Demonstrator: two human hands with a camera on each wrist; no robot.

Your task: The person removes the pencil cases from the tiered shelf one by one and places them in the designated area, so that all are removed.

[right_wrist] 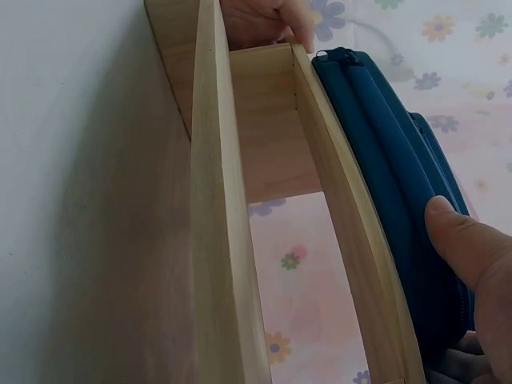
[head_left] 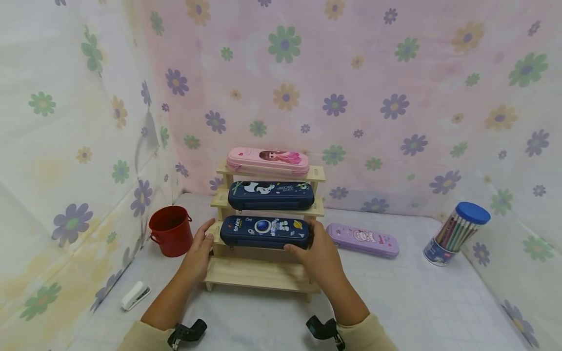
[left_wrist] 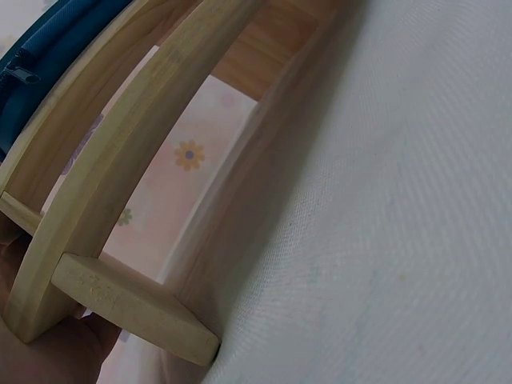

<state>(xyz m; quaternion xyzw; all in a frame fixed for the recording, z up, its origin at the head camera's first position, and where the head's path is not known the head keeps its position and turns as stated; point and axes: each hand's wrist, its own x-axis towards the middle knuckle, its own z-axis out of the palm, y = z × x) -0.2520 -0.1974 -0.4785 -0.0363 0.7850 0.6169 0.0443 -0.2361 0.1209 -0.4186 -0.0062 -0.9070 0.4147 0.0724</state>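
Observation:
A wooden tiered stand holds three pencil cases, one per step above its lowest board. My right hand grips the right end of the navy pencil case with the astronaut picture, thumb on its front. This case lies lengthwise on the third step down. My left hand holds the left side of the stand, close to the case's other end. In the left wrist view, part of that hand is hidden behind the side board. On the steps above lie a navy panda pencil case and a pink pencil case.
Right of the stand, a purple pencil case lies on the white cloth. Farther right stands a blue-lidded tub of pencils. A red bucket is at the left, with a white stapler nearer the front. Flowered cloth walls surround the table.

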